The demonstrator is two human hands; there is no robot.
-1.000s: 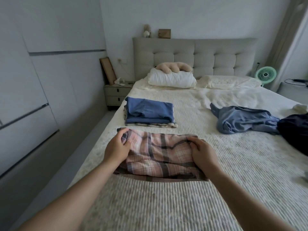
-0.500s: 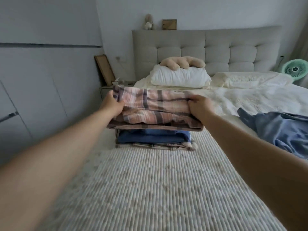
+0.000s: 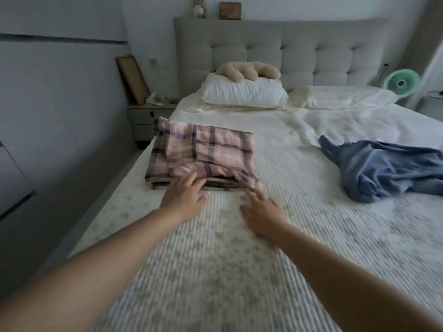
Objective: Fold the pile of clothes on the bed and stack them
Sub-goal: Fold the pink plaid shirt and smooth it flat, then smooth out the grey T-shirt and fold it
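A folded pink plaid garment (image 3: 203,152) lies on top of the stack near the bed's left edge, covering the folded clothes beneath; only a thin edge of them (image 3: 220,187) shows. My left hand (image 3: 185,195) is spread with straight fingers, its fingertips at the near edge of the plaid garment. My right hand (image 3: 260,210) hovers open just in front of the stack's right corner, holding nothing. An unfolded blue garment (image 3: 383,171) lies crumpled on the right side of the bed.
The bed (image 3: 215,271) has a ribbed cream cover. White pillows (image 3: 244,93) and a beige plush lie at the grey headboard. A nightstand (image 3: 146,121) stands left of the bed, a green fan (image 3: 402,83) at the far right.
Both hands carried the folded plaid garment from the near bed onto the blue folded stack, set it down and let go. The hands have drawn back a little.
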